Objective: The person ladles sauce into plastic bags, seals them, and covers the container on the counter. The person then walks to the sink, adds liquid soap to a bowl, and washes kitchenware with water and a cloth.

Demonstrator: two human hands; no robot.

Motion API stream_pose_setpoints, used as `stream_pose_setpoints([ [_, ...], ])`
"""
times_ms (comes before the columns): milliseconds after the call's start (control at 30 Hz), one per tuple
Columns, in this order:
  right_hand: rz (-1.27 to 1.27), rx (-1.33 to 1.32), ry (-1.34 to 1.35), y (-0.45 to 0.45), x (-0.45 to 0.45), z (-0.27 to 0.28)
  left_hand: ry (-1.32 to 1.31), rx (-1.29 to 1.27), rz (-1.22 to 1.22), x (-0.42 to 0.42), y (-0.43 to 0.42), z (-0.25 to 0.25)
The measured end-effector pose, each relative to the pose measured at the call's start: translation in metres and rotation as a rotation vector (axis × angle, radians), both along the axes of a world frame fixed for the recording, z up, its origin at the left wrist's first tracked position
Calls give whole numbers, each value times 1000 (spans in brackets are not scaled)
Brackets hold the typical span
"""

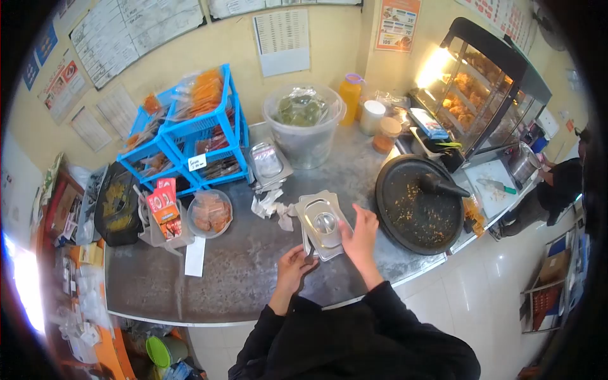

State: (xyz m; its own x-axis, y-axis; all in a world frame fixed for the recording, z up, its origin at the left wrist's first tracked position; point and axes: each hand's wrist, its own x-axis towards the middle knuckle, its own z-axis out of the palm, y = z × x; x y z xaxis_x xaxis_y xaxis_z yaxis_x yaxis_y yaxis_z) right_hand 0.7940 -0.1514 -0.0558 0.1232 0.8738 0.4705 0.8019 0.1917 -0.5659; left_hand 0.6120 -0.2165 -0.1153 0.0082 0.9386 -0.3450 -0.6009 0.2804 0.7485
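Worktop (234, 285), dark and scuffed, spread beneath everything, its pale near rim close to the person's body; the broadest bare stretch lay left of the hands. One glass-sided display case (484, 107) stood by the far right edge. Blue lattice-sided plastic crates (209, 120), stacked and full of packets, crowded the far left. One round, dark mortar (405, 234), strewn with crumbs, filled the right end, with only a narrow strip between it and the right hand. One translucent round bucket (301, 145) rose at the back.

Shiny metal trays (324, 221), rectangular, at least two stacked, lay mid-worktop near the front rim, one oval recess showing on top. One smooth, tapering pestle (446, 187) lay across the mortar's rim. The right hand (362, 234), fingers loosely spread, touched the trays' right side; the left hand (293, 269) curled at their near-left corner, how firmly I cannot tell. Crumpled white paper (285, 216) sat just beyond.
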Motion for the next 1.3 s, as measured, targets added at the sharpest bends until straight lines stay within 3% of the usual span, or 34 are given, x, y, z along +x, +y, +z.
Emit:
stream_pose_setpoints([
  [67, -18, -124, 231, 10, 21, -57, 3, 0, -29, 3, 11, 4],
  [167, 24, -591, 924, 11, 35, -39, 19, 18, -73, 8, 36, 4],
  [400, 32, -538, 993, 51, 62, -26, 16, 32, -159, 41, 131, -2],
  [500, 23, -504, 1219, 76, 73, -7, 16, 26, -155, 65, 175, -2],
  [633, 18, -524, 1256, 108, 80, 2, -12, 40, -154, 94, 227, -3],
  [867, 104, -364, 1235, 182, 83, -32, -12, 26, -72, 128, 309, -12],
  [967, 50, -268, 677, 222, 86, -57, -2, 19, -29, 137, 335, -13],
  [1067, 47, -241, 313, 241, 87, -61, 1, 14, -1, 144, 353, -13],
  [1167, 22, -357, 345, 247, 81, -43, 3, 7, 3, 149, 361, -6],
  [1300, 89, -275, 334, 255, 75, -53, -49, 45, 29, 157, 368, -15],
])
